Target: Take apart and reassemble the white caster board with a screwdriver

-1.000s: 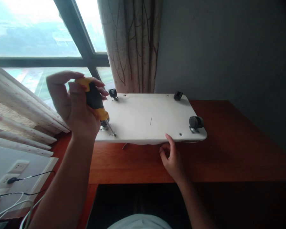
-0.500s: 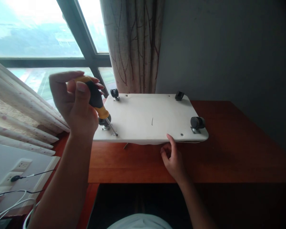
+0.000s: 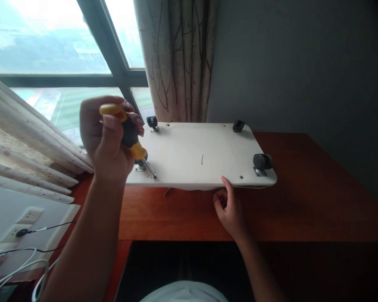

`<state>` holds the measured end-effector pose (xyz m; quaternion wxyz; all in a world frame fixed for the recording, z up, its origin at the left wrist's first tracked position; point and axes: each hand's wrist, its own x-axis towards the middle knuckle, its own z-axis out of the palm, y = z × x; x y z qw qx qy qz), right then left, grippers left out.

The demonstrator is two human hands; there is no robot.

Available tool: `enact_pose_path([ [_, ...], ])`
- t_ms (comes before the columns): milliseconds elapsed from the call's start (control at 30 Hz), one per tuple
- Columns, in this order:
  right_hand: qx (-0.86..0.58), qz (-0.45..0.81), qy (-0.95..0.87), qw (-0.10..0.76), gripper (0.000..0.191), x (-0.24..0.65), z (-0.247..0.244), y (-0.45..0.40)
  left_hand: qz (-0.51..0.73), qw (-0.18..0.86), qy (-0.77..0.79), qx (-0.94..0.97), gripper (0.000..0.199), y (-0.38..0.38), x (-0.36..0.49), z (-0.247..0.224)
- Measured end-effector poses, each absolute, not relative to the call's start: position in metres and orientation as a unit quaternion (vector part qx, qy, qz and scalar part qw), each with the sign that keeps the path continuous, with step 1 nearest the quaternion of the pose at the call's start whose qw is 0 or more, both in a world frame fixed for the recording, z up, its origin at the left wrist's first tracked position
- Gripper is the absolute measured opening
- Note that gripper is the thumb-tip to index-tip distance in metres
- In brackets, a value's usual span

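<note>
My left hand (image 3: pixel 108 134) is wrapped round the yellow and black handle of a screwdriver (image 3: pixel 130 132). The screwdriver slants down to the right, its tip at a screw hole near the front left corner of a white board (image 3: pixel 182 151). Black casters stand up from the board's corners: one at the back left (image 3: pixel 152 122), one at the back right (image 3: pixel 238 126), one at the front right (image 3: pixel 262 162); the front left one is partly hidden behind my left hand. My right hand (image 3: pixel 228 207) rests its index fingertip on the board's front edge, its other fingers curled but apart, holding nothing.
The board lies on a reddish-brown wooden table (image 3: pixel 189 218). A curtain (image 3: pixel 179 63) and a window stand behind it, and a grey wall rises at the right. At the lower left are another curtain (image 3: pixel 28 138), wall sockets (image 3: pixel 15 233) and cables.
My left hand has turned and shifted slightly right round the screwdriver handle. The tip stays at the same hole. My right hand stays at the board's edge.
</note>
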<state>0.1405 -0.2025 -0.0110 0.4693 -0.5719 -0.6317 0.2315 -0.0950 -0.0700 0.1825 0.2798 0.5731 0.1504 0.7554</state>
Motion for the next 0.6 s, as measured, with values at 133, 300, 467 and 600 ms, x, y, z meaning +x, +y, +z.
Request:
enact_pose_path([
  [133, -0.57, 0.236, -0.633, 0.467, 0.061, 0.14, -0.009, -0.203, 0.731, 0.304, 0.163, 0.589, 0.038, -0.08, -0.09, 0.182],
  [300, -0.576, 0.229, -0.631, 0.466, 0.061, 0.14, -0.009, -0.203, 0.725, 0.3, 0.181, 0.593, 0.04, -0.083, -0.089, 0.179],
  [467, -0.571, 0.232, -0.633, 0.468, 0.061, 0.14, -0.01, -0.203, 0.744, 0.273, 0.201, 0.576, 0.039, -0.08, -0.091, 0.177],
  [600, -0.568, 0.228, -0.636, 0.47, 0.062, 0.14, -0.008, -0.204, 0.759, 0.258, 0.208, 0.561, 0.036, -0.079, -0.095, 0.176],
])
